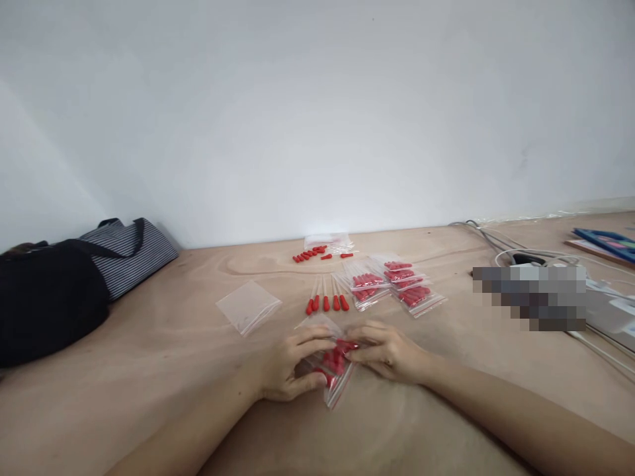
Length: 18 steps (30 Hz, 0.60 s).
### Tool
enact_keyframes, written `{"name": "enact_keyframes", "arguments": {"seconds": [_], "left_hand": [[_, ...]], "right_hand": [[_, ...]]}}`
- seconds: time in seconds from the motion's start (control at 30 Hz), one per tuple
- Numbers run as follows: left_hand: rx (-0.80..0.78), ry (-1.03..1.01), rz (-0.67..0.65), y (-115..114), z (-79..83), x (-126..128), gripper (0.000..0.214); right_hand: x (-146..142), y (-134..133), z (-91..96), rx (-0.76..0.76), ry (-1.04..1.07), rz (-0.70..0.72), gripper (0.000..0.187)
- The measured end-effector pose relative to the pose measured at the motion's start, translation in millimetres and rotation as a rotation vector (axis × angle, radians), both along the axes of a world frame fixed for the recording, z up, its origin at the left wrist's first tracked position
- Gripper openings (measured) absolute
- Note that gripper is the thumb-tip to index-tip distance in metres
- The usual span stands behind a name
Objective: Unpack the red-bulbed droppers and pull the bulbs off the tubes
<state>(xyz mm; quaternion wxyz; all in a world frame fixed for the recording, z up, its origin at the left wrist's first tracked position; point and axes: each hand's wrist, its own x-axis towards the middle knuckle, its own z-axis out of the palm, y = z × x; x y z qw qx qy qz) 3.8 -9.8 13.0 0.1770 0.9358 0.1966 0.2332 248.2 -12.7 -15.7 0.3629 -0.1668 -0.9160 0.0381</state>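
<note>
Where both hands meet (touching), bag lies.

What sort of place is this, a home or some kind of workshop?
Probably a small hand-packing bench: a bare plywood table against a blank white wall, filled zip bags of red-tipped pieces in a cluster, and the left hand and right hand holding a red-filled bag.

The pale plywood table bears a near bag of red pieces at the middle. Beyond it lie four red-tipped tubes, with an empty clear bag to their left and filled bags to their right. Scattered red caps lie farther off. A striped bag and a black bag sit left, and cables run right.
</note>
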Motion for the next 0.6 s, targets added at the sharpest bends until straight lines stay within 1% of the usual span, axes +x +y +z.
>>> {"name": "enact_keyframes", "arguments": {"seconds": [0.03, 0.1, 0.17, 0.23, 0.3, 0.4, 0.43, 0.5, 0.57, 0.6], "left_hand": [[-0.011, 0.035, 0.011, -1.1, -0.3, 1.4, 0.042], [-0.022, 0.067, 0.086, -2.9, -0.5, 3.3, 0.043], [-0.009, 0.057, 0.182, -4.1, 0.2, 5.1, 0.039], [0.021, 0.049, 0.246, -3.9, 1.3, 7.7, 0.035], [0.035, 0.059, 0.260, -2.0, 1.8, 11.6, 0.034], [0.032, 0.083, 0.233, 2.6, -0.6, 17.9, 0.042], [0.027, 0.095, 0.232, 3.8, -2.2, 19.6, 0.045], [0.010, 0.115, 0.257, 4.3, -5.2, 22.1, 0.048], [-0.014, 0.123, 0.332, 1.6, -7.2, 23.8, 0.047], [-0.022, 0.122, 0.383, -0.9, -7.7, 24.6, 0.046]], "right_hand": [[-0.7, 3.9, -0.2, 0.019, -0.014, -0.037, 0.018], [-2.7, 11.9, -1.0, 0.052, -0.012, -0.112, 0.017], [-5.6, 19.3, -2.0, 0.077, 0.009, -0.175, 0.013], [-9.3, 25.3, -2.6, 0.095, 0.019, -0.227, 0.012], [-12.8, 29.0, -2.8, 0.121, 0.020, -0.254, 0.016], [-15.7, 28.1, -2.4, 0.145, 0.030, -0.279, 0.018], [-15.7, 25.8, -2.1, 0.131, 0.038, -0.310, 0.016], [-14.4, 18.4, -0.7, 0.060, 0.059, -0.418, 0.011], [-12.4, 8.8, 2.2, -0.064, 0.060, -0.528, 0.012], [-11.7, 4.0, 4.2, -0.141, 0.047, -0.561, 0.013]]}}
